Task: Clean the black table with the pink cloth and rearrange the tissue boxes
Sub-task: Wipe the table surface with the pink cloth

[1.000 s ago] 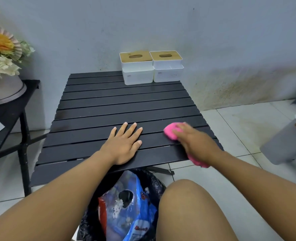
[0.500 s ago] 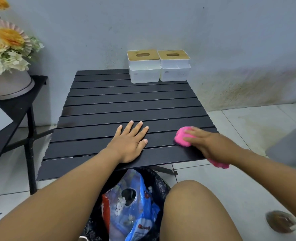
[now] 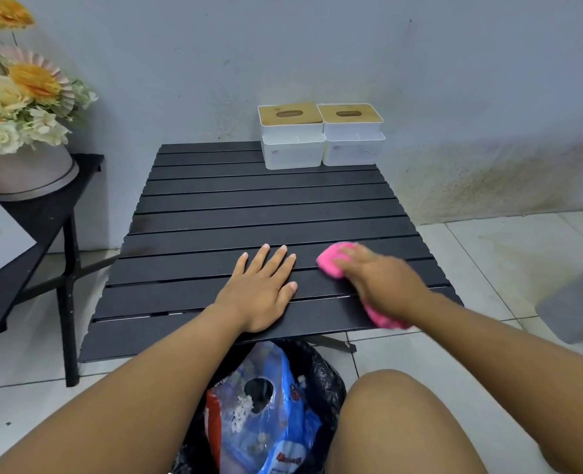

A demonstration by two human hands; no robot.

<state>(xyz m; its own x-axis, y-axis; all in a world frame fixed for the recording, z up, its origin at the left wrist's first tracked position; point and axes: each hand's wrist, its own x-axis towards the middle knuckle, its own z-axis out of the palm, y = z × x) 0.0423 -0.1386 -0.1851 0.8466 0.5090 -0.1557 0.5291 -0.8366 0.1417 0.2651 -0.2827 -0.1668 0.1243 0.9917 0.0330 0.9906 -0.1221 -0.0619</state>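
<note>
On my feed the left hand (image 3: 261, 290) lies flat on the black counter (image 3: 249, 206), palm down, fingers straight and slightly spread, holding nothing. Just to its right, the right hand (image 3: 382, 282) presses the pink cloth (image 3: 333, 261) onto the slats near the counter's front right corner. Its fingers bend over the cloth and hold it, though the hand is blurred and I cannot make out each finger. One end of the cloth shows ahead of the fingertips; the other trails out under the wrist at the front edge. At the far edge, against the wall, the left tissue box (image 3: 292, 138) and the right tissue box (image 3: 351, 135) stand side by side and touching. Both are white with wooden lids, and they are well apart from both hands. A black bin bag (image 3: 324, 367) holding a blue wrapper (image 3: 283, 439) sits on the floor below the front edge, beside a bare knee (image 3: 403, 422). To the left, a flower arrangement (image 3: 20, 97) stands on a black side stand (image 3: 47, 217).
</note>
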